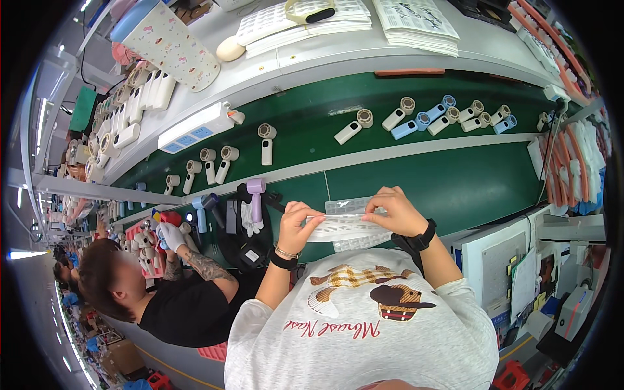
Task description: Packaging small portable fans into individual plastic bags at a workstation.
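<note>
Label sheet (343, 226), thin, glossy, rectangular, pinched at both ends by left hand (298, 223) and right hand (395, 211), above green belt (455, 182).

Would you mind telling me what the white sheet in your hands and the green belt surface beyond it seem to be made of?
The sheet looks like thin, flexible paper or film: it bends between the left hand and right hand. The belt looks like matte green rubber or plastic, smooth, with little glare.
</note>
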Demonstrator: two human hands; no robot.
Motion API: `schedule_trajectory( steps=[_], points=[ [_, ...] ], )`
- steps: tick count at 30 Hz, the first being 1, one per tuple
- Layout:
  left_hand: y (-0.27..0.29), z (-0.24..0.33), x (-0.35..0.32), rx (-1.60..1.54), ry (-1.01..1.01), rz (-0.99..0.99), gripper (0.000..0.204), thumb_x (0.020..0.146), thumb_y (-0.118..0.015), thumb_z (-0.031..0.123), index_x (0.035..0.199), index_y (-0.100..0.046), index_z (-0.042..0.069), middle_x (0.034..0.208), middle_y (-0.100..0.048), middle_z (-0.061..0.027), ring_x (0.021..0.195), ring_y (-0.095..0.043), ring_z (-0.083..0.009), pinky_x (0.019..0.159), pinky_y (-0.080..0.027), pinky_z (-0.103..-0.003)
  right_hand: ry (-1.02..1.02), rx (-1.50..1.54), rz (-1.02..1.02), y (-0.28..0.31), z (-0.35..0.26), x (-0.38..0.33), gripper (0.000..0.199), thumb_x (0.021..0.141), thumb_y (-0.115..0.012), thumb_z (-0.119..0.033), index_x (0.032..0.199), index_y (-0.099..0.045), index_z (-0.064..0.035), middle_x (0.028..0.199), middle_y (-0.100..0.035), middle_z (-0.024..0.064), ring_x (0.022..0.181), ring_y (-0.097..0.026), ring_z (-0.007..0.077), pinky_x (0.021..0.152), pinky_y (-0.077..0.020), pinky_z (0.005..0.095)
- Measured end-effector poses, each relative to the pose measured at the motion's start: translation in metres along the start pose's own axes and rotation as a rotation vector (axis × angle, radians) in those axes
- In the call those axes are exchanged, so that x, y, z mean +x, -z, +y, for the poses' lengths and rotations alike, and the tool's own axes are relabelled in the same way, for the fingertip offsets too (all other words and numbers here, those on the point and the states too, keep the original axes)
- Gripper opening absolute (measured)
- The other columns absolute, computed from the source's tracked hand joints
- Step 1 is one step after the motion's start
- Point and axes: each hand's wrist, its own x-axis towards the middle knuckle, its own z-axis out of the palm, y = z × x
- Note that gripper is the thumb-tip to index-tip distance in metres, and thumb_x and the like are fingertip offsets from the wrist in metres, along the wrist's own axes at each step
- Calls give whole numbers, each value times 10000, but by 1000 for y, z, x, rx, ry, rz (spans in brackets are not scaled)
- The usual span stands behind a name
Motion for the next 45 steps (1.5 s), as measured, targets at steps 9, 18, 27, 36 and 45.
schedule_trajectory(
  steps=[9,18,27,36,45],
  points=[
    [-11,12,20,52,-107,-76,98,724,-735,133,793,-705,70,712,-613,-34,723,-536,-190,753,-380,-315,158,24,50,-1,-1,20,145,794,-692,-271,825,-670,-131,788,-622,-14,848,-536,178,838,-344,339],
    [-21,2,19,51,-72,-55,103,733,-730,131,817,-704,76,709,-620,-41,707,-544,-203,750,-389,-322,119,-12,43,-9,8,15,117,814,-667,-233,818,-657,-117,794,-632,3,850,-539,180,836,-345,332],
    [-8,-27,0,-239,273,-61,79,836,-666,101,845,-674,23,751,-644,-21,696,-550,-97,658,-418,-242,-17,164,151,11,9,-10,131,799,-696,-190,841,-638,-80,838,-631,22,866,-549,186,854,-383,328],
    [9,-34,0,-541,481,-104,109,879,-631,95,902,-637,-12,790,-630,4,688,-536,-34,613,-418,-182,27,304,35,19,10,-27,130,771,-719,-155,838,-647,-70,804,-591,25,853,-533,183,798,-412,310],
    [3,-42,4,-641,486,-155,108,883,-625,100,888,-636,-7,774,-624,8,673,-534,-34,611,-423,-185,-43,520,98,16,-15,-20,320,776,-702,-89,1094,-670,-98,820,-612,6,834,-541,114,750,-407,266]
  ],
)
